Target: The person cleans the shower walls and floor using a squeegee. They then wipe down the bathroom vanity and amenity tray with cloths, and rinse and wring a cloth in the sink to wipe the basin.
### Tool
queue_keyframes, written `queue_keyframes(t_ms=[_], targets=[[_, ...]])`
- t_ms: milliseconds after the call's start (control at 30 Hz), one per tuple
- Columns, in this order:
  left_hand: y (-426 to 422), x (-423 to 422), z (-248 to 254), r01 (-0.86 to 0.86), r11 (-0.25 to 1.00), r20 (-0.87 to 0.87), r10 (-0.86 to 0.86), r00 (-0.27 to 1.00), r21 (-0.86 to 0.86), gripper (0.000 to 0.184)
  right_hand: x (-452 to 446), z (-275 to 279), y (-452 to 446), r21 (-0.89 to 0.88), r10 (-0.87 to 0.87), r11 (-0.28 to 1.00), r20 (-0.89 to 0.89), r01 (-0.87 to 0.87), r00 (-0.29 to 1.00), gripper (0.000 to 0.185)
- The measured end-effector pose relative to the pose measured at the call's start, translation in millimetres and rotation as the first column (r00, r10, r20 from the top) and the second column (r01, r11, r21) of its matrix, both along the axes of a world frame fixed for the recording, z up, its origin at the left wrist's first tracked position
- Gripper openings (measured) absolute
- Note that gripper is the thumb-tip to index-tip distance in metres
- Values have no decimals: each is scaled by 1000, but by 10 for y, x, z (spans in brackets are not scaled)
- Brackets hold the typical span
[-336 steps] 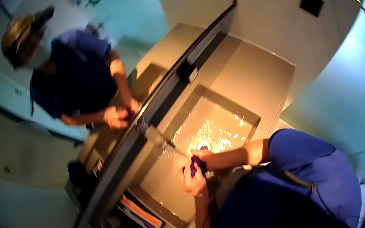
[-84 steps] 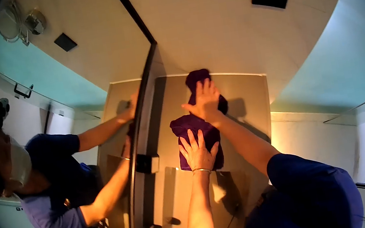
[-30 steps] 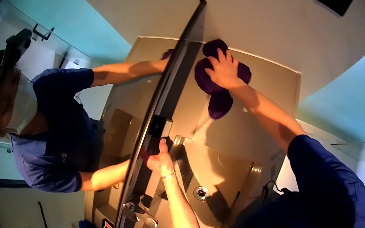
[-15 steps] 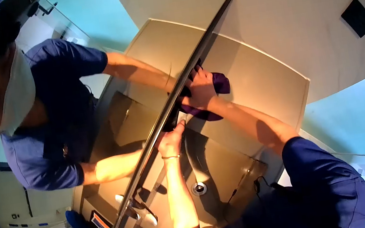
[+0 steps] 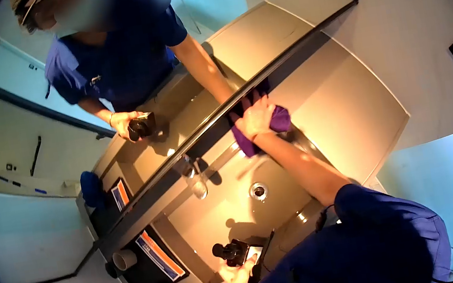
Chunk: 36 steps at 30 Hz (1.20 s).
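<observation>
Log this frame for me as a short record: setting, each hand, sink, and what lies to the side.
Setting: sink counter along a large mirror
Left hand: gripping a small black item with a pale face, near the sink's near edge; exact type unclear
Right hand: fingers spread on a purple cloth, against the mirror side
Sink: round drain uncovered; faucet above the basin
To the side: light cup and orange-white-blue printed card

Beside the jutting faucet (image 5: 196, 183), the sink (image 5: 220, 210) lies open.
</observation>
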<state>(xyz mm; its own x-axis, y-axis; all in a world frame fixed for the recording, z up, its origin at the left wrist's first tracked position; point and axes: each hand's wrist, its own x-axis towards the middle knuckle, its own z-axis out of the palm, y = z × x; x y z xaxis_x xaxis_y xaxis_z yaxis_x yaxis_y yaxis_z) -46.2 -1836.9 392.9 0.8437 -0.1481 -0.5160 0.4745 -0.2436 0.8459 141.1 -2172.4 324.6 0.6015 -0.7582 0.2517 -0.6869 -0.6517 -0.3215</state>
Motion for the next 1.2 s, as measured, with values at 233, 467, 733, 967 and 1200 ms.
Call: queue_keyframes(t_ms=[233,467,733,967,1200], targets=[[312,129,24,25,999,182,-32,983,45,50,-9,132,1072,134,415,906,-93,-402,905,57],[461,212,159,189,968,330,-235,914,165,64,-39,376,564,398,693,511,334,-762,639,44],[1005,192,120,79,997,268,-75,960,-5,70,626,180,663,842,76,25,537,-540,840,33],[1163,196,95,28,985,245,14,969,-169,64,-277,1295,1372,376,738,488,305,-788,602,38],[1507,40,-56,-94,966,302,166,939,-240,62,-725,1845,1843,381,929,113,286,-918,233,37]])
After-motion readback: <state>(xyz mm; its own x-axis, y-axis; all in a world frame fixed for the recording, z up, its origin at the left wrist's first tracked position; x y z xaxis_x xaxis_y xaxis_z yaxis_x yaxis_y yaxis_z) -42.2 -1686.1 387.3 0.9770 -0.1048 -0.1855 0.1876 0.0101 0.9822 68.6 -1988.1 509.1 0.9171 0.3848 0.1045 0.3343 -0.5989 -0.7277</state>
